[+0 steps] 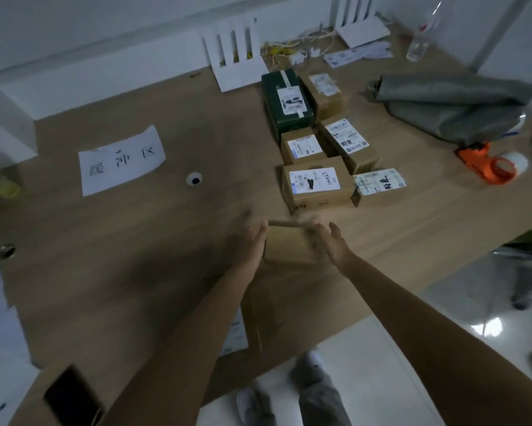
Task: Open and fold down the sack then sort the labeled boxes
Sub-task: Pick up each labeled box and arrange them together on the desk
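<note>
Phone (69,398): dark slab on the near-left table corner, closest to the camera.
Near box (252,321): cardboard, partly hidden under the forearms at the table's front edge; white label showing on its left face.
Handwritten sign (121,159): white sheet lying flat on the left half of the wooden table (135,256); three inked characters.
Small round object (194,179): white with a dark centre, just right of the sign; kind cannot be told.
Left hand (254,242): fingers straight, palm pressed flat to the left side of the held box.
Held box (290,244): plain cardboard, between the two hands; blurred, so its label is not visible; long axis runs left to right.
Right hand (332,244): fingers straight and slightly spread, flat against the box's right side.
Sorted boxes (317,149): labelled cluster directly beyond the held box, one dark green, the rest brown.
Key relation: the cluster lies straight ahead of both sets of fingertips and the sign area off to the left, the left hand being nearer it.
Sack (452,103): grey, lying crumpled at far right.
Tape dispenser (489,166): orange, in front of the sack.
</note>
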### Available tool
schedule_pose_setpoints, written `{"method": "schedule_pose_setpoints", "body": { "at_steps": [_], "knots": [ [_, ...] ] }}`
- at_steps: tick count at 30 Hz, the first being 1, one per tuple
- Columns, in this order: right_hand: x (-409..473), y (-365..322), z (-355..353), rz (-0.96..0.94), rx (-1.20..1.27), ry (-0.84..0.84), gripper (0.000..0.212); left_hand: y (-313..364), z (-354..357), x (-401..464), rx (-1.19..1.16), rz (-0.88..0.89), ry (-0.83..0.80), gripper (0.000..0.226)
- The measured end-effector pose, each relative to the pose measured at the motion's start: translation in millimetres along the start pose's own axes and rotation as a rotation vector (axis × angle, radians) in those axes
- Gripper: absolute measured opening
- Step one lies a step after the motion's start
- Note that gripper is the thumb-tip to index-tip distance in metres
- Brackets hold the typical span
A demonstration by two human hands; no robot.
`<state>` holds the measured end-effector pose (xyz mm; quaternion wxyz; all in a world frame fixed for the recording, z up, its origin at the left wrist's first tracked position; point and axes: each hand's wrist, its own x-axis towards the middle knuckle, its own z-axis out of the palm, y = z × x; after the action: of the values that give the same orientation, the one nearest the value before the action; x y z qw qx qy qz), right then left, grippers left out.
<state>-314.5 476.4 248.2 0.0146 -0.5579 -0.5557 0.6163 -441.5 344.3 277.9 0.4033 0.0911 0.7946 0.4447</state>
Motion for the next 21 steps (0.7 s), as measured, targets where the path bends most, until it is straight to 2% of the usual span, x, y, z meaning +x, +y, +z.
{"method": "schedule_pose_setpoints", "body": {
  "at_steps": [2, 5, 6, 9, 12, 14, 16, 21],
  "knots": [
    [12, 6, 3, 0.039, 0.038, -0.055, 0.08, -4, 9, 9, -0.001, 0.009, -0.008, 0.052],
    [19, 6, 9, 0.069, 0.092, -0.119, 0.054, -8, 19, 19, -0.006, -0.045, -0.023, 0.06],
    [21, 5, 11, 0.079, 0.101, -0.14, 0.052, -9, 22, 22, -0.009, -0.066, -0.027, 0.063],
    [25, 1, 14, 0.031, 0.087, -0.158, 0.059, -5, 24, 25, -0.006, -0.107, -0.009, 0.07],
    [22, -10, 7, -0.029, 0.084, -0.141, 0.054, 8, 17, 22, -0.019, -0.081, 0.024, 0.077],
    [11, -28, 2, -0.11, 0.083, -0.129, 0.06, 25, 10, 16, -0.018, -0.061, 0.024, 0.078],
    [-2, -54, -3, -0.216, 0.094, -0.112, 0.067, 49, 1, 11, -0.013, 0.002, 0.069, 0.07],
    [-45, -130, -17, -0.418, 0.154, -0.041, 0.033, 119, -28, -10, -0.066, 0.313, 0.14, 0.05]
  ]
}}
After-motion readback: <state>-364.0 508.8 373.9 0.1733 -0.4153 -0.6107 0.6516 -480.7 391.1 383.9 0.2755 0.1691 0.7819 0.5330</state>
